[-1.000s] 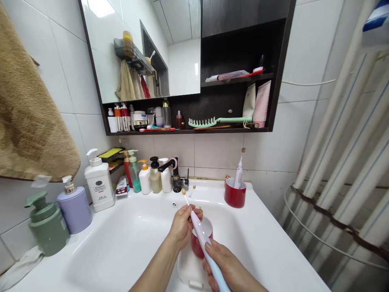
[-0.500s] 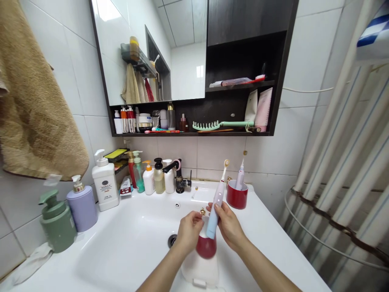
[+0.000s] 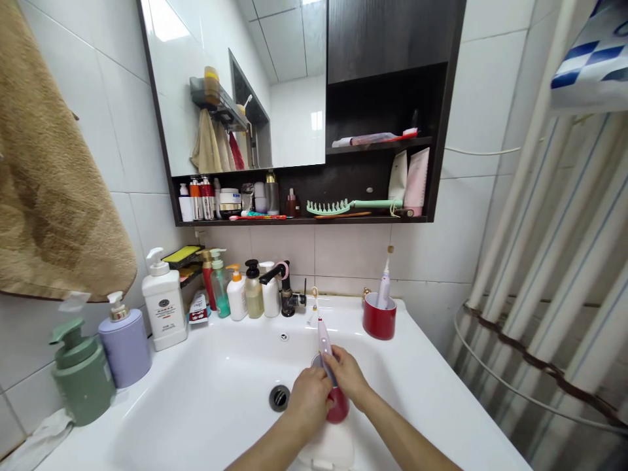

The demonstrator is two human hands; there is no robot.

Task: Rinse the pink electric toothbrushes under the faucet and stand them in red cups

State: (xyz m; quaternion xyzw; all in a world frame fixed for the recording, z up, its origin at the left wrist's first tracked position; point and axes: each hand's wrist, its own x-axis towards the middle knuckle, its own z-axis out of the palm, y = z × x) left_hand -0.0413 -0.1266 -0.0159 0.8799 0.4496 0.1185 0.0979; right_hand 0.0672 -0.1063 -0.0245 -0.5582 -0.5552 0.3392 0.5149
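Electric toothbrush, shifted nearer the faucet, now front-right of it. Right hand: fingers pinching the brush; left hand: fingers curled, hold unclear. Probably light, stiff, slick; best gripped mid-body.

Left hand, one; right hand, one. Electric toothbrushes, two. Red cups, two. Washbasin, one. Drain, one. Faucet, one. Pump bottles standing along the basin's edge, eight. Wall cabinet, one. Mirror, one. Green hairbrush, one. Squeeze tubes standing on the cabinet's lower shelf, two. Brown towel at left, one.
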